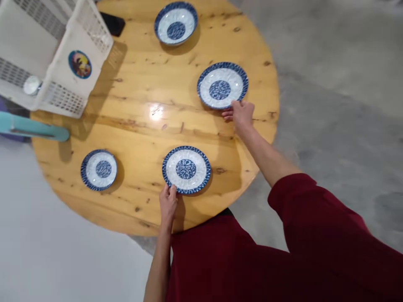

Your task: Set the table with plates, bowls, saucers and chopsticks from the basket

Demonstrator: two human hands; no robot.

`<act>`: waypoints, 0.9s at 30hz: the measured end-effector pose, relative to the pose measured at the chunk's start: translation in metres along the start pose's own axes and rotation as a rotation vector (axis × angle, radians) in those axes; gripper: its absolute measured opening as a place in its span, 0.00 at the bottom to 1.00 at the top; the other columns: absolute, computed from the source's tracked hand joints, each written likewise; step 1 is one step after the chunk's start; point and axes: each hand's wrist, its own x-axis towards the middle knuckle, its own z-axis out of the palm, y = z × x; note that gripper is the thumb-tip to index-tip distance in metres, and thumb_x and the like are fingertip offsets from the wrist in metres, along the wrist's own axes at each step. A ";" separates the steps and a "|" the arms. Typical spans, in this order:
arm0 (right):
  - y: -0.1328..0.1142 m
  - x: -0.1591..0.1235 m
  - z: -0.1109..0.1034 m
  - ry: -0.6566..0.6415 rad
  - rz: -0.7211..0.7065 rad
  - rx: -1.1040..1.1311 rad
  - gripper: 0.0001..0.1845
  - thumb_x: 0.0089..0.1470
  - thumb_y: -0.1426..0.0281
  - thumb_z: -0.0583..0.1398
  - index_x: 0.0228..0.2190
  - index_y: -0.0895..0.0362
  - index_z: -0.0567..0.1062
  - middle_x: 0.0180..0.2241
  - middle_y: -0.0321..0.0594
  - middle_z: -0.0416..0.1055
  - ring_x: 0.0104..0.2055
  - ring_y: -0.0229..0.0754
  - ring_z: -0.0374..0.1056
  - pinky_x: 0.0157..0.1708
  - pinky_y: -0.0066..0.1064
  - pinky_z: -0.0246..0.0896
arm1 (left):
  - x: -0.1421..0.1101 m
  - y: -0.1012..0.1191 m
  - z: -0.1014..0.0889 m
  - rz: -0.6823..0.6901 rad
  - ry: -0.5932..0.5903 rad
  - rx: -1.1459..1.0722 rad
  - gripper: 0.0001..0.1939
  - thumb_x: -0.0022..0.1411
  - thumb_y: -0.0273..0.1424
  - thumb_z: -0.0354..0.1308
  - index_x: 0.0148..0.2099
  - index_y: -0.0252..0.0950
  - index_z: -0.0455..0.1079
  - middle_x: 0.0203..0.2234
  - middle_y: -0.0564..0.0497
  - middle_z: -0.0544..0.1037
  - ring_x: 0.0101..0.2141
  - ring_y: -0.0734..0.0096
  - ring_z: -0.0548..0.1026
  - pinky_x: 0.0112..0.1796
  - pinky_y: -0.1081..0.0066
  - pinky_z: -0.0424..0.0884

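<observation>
A blue-and-white plate point(186, 169) lies near the front edge of the round wooden table point(141, 126). My left hand point(168, 200) pinches its lower left rim between thumb and fingers. Farther right, my right hand point(241, 115) grips the lower right rim of a second blue-and-white plate point(220, 89), fingers partly under the edge. Whether that plate is lifted or resting I cannot tell. A smaller blue-and-white plate point(99, 170) sits to the left, and a deeper blue-and-white bowl point(175, 24) stands at the back; neither is touched.
At the back left stands a white plastic basket point(77, 63) with a round sticker and a small white item point(32, 85) inside. A black object point(113, 24) lies beside it. A turquoise object point(37, 128) reaches over the table's left edge. Grey floor point(330, 126) surrounds the right side.
</observation>
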 end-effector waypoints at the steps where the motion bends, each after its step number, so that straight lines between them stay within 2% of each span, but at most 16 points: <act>1: 0.000 -0.002 0.000 0.003 0.001 0.002 0.11 0.64 0.77 0.52 0.29 0.61 0.69 0.21 0.35 0.71 0.20 0.32 0.69 0.23 0.22 0.63 | 0.000 0.000 0.000 0.000 -0.004 -0.013 0.17 0.61 0.46 0.57 0.40 0.37 0.73 0.32 0.51 0.76 0.33 0.68 0.74 0.35 0.72 0.74; 6: -0.002 -0.015 0.007 0.045 -0.018 -0.001 0.11 0.61 0.80 0.53 0.28 0.59 0.69 0.18 0.33 0.71 0.19 0.34 0.68 0.21 0.23 0.65 | 0.004 -0.001 -0.007 0.016 0.010 -0.038 0.16 0.60 0.45 0.57 0.36 0.37 0.71 0.29 0.52 0.75 0.31 0.69 0.73 0.33 0.72 0.74; 12: -0.005 -0.016 0.015 0.066 -0.036 0.046 0.10 0.57 0.79 0.55 0.26 0.57 0.68 0.15 0.30 0.69 0.16 0.34 0.68 0.19 0.21 0.65 | 0.012 -0.008 -0.008 0.045 -0.011 -0.118 0.18 0.59 0.46 0.59 0.42 0.37 0.75 0.35 0.49 0.79 0.35 0.64 0.76 0.38 0.67 0.77; 18: 0.000 -0.015 0.016 0.065 -0.035 0.087 0.09 0.57 0.79 0.57 0.27 0.58 0.68 0.15 0.32 0.71 0.17 0.35 0.69 0.16 0.19 0.63 | 0.011 -0.009 -0.009 0.062 -0.030 -0.138 0.19 0.59 0.50 0.59 0.40 0.39 0.75 0.36 0.48 0.81 0.36 0.62 0.78 0.37 0.67 0.77; 22: -0.002 -0.019 0.015 0.008 -0.023 0.130 0.10 0.60 0.72 0.63 0.28 0.59 0.69 0.16 0.35 0.72 0.17 0.35 0.70 0.16 0.20 0.65 | 0.010 -0.014 -0.021 0.063 -0.099 -0.172 0.26 0.55 0.56 0.63 0.40 0.38 0.73 0.31 0.48 0.80 0.32 0.63 0.79 0.35 0.66 0.77; 25: 0.001 -0.035 0.014 -0.017 -0.016 0.166 0.16 0.59 0.63 0.67 0.27 0.59 0.70 0.16 0.35 0.72 0.16 0.35 0.69 0.14 0.21 0.65 | 0.002 -0.029 -0.036 0.063 -0.083 -0.178 0.33 0.51 0.58 0.65 0.46 0.36 0.71 0.30 0.46 0.81 0.30 0.63 0.80 0.34 0.66 0.77; 27: 0.007 -0.052 0.014 0.015 -0.020 0.194 0.18 0.60 0.62 0.66 0.26 0.58 0.70 0.16 0.36 0.72 0.15 0.35 0.68 0.15 0.21 0.65 | -0.004 -0.043 -0.047 0.074 -0.064 -0.187 0.36 0.50 0.58 0.65 0.50 0.35 0.69 0.31 0.44 0.82 0.31 0.61 0.81 0.35 0.65 0.77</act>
